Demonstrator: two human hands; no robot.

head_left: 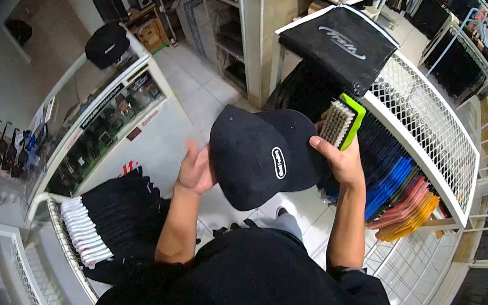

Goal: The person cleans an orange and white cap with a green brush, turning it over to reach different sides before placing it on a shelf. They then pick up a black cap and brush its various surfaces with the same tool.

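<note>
One right hand (345, 166) grips one green brush (347, 123) and one black cap (262, 155) by its brim (305, 167) at center frame, as one left hand (197, 171), thumb spread, fingers partly hidden, lies open beside the crown (240, 158).

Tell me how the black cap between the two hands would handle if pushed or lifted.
The cap is probably light for its size, as it looks like cloth. Its crown likely gives under a push, yet springs back, since it holds a rounded shape. The brim seems stiffer, jutting out without visible sagging.
</note>
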